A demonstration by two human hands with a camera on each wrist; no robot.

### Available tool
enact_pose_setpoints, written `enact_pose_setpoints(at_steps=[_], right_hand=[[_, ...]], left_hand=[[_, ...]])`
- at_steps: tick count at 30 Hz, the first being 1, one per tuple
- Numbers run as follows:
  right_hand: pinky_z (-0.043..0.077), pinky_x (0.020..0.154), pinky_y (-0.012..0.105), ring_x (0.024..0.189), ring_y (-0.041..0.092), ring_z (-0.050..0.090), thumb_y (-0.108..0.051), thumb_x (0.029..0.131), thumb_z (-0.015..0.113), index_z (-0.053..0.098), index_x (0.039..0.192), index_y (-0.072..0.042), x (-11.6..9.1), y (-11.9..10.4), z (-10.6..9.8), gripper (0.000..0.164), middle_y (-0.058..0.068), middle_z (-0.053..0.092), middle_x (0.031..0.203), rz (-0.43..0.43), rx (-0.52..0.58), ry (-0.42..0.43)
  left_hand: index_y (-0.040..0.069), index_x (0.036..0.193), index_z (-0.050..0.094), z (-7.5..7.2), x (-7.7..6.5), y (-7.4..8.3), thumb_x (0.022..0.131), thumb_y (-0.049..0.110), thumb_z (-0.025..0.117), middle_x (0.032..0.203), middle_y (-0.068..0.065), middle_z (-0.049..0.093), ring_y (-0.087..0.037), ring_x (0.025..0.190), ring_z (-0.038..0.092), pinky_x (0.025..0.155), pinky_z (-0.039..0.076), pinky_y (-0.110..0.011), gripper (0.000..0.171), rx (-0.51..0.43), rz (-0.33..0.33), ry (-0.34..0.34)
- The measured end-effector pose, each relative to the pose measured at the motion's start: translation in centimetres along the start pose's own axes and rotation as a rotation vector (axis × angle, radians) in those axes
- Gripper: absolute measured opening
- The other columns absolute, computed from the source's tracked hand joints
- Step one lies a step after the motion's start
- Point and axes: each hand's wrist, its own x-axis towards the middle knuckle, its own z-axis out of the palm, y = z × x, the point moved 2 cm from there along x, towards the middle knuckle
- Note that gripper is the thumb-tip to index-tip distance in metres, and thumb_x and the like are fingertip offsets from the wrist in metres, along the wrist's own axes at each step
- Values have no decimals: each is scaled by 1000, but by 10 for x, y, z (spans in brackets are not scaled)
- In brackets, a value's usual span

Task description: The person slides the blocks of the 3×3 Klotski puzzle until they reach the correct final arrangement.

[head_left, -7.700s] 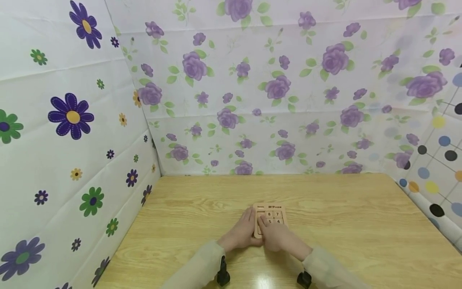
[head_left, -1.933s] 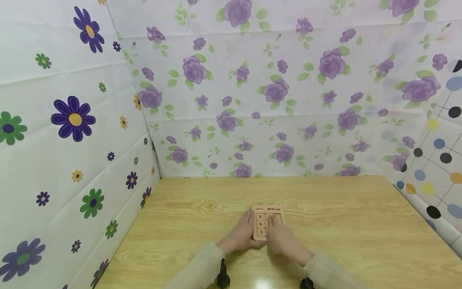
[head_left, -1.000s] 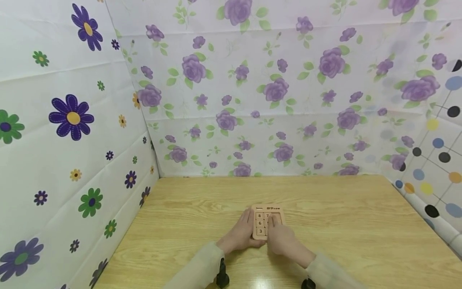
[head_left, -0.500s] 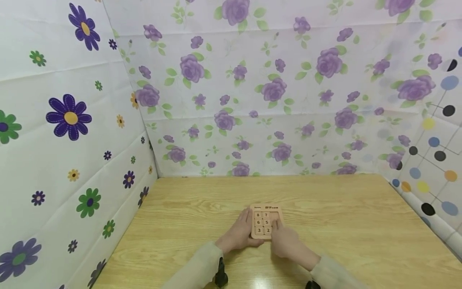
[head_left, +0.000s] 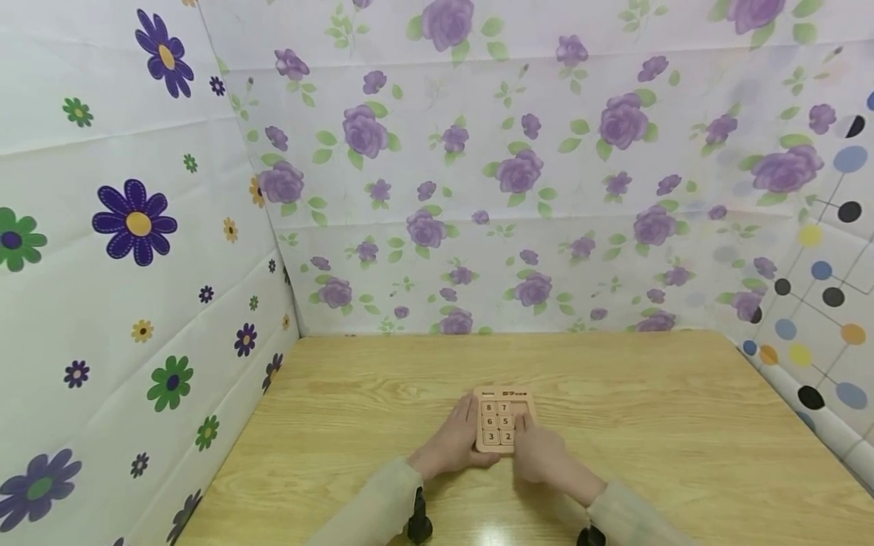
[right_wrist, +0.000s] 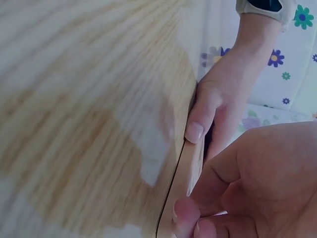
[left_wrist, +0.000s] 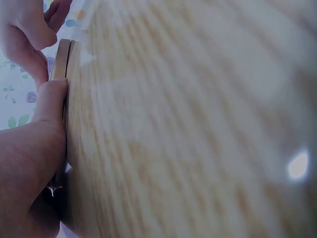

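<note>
A wooden number slide puzzle (head_left: 504, 393) lies flat on the table, its numbered tiles in a frame. In the head view the tiles read 8 and 7, 6 and 5, 3 and 2 from top to bottom; a gap shows at top right. My left hand (head_left: 451, 440) holds the puzzle's near left corner, fingers along the left side and thumb (right_wrist: 196, 130) against the near edge. My right hand (head_left: 541, 451) reaches over the right column with its fingertips on the middle right, hiding tiles there. Its other fingers (right_wrist: 205, 228) are curled in the right wrist view.
The wood-grain table (head_left: 382, 379) stretches out around the puzzle. Flowered cloth (head_left: 423, 152) hangs at the back, with daisy-print cloth (head_left: 102, 303) at the left and dotted cloth (head_left: 826, 318) at the right. Black wrist cameras (head_left: 419, 523) sit on both wrists.
My right hand has moved from the puzzle's left column to its right side. Tiles 8 and 7 have slid left, leaving the gap at top right. My left hand stays in place.
</note>
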Motion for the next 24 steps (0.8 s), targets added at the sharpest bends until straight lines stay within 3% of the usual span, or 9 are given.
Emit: enact_pose_setpoints(at_steps=[14, 24], right_hand=[[31, 37, 18, 45, 9, 39, -6, 84, 57, 34, 143, 13, 13, 4, -2, 65, 28, 39, 148, 4, 66, -59], [29, 36, 16, 45, 7, 37, -6, 90, 52, 34, 142, 14, 18, 7, -4, 59, 30, 33, 150, -22, 102, -23]], left_hand=[[-12, 150, 10, -1, 1, 0, 82, 62, 65, 157, -30, 15, -37, 148, 17, 123, 19, -41, 115, 1, -9, -12], [-12, 150, 10, -1, 2, 0, 82, 62, 65, 158, -29, 14, -35, 149, 16, 124, 19, -40, 114, 8, -10, -18]])
